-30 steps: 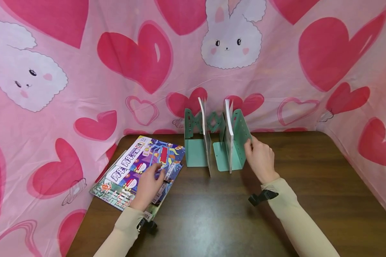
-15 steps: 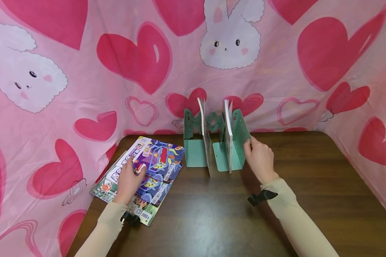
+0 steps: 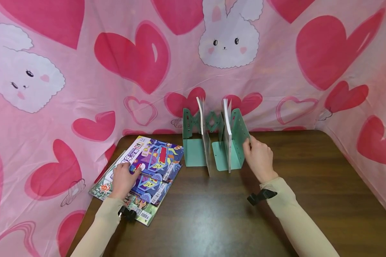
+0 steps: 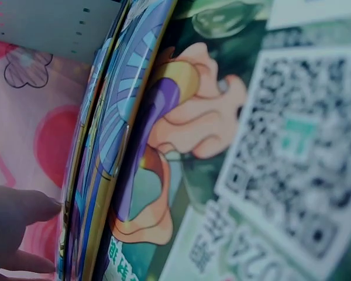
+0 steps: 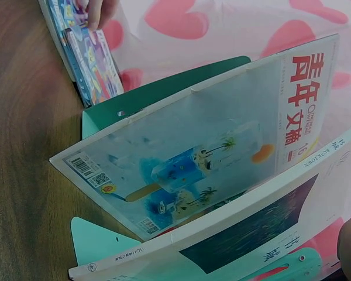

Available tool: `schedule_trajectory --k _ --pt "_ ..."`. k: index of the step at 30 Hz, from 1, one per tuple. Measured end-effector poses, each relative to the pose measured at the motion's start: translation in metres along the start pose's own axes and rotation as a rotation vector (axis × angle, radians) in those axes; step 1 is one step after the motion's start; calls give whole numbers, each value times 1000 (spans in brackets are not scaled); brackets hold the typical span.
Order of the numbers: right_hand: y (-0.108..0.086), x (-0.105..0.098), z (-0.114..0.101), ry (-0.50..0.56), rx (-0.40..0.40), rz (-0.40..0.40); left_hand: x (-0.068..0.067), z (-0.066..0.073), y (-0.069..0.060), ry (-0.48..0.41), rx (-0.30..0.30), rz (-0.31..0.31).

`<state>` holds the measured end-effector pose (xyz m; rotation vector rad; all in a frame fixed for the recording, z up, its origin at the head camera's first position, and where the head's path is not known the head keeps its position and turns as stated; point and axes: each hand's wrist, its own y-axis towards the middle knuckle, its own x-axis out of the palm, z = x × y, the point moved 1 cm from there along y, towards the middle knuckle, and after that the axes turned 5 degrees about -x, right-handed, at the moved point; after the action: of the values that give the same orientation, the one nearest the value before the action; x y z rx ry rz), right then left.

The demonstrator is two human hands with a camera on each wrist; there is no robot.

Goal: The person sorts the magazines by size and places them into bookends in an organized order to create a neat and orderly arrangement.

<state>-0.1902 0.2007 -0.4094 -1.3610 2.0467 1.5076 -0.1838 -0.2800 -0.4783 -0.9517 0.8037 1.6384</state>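
My left hand [image 3: 123, 180] rests on a stack of colourful magazines [image 3: 159, 155] at the left of the table, its fingers loosely bent over the covers. In the left wrist view, fingertips touch the top magazine [image 4: 114, 140] of the stack. My right hand [image 3: 260, 159] grips the right end panel of a green metal book stand [image 3: 239, 128], thumb on the inner side. Two magazines stand upright and apart in the stand. One is a popsicle-cover magazine [image 5: 216, 140]; the other is a white-covered one [image 5: 251, 228]. Only a dark bit of the right hand shows in the right wrist view.
The brown wooden table [image 3: 206, 221] stretches in front of both hands. Behind it hangs a pink cloth [image 3: 180, 78] printed with hearts and rabbits, close to the back of the stand. A folding lattice [image 3: 212, 121] joins the stand's ends.
My left hand has moved left and towards the near side over the magazine stack, uncovering more of the blue-purple covers. The right hand stays on the stand's panel.
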Motion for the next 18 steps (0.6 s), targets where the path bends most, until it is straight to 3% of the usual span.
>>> schedule_trajectory --k 8,13,18 --pt "1 0 1 -11 -9 13 0 -1 5 -24 -55 -27" --pt "1 0 1 -16 -3 12 -1 -6 15 -34 -122 -74" --pt "0 0 0 -15 3 0 -5 -10 23 -65 -154 -84"
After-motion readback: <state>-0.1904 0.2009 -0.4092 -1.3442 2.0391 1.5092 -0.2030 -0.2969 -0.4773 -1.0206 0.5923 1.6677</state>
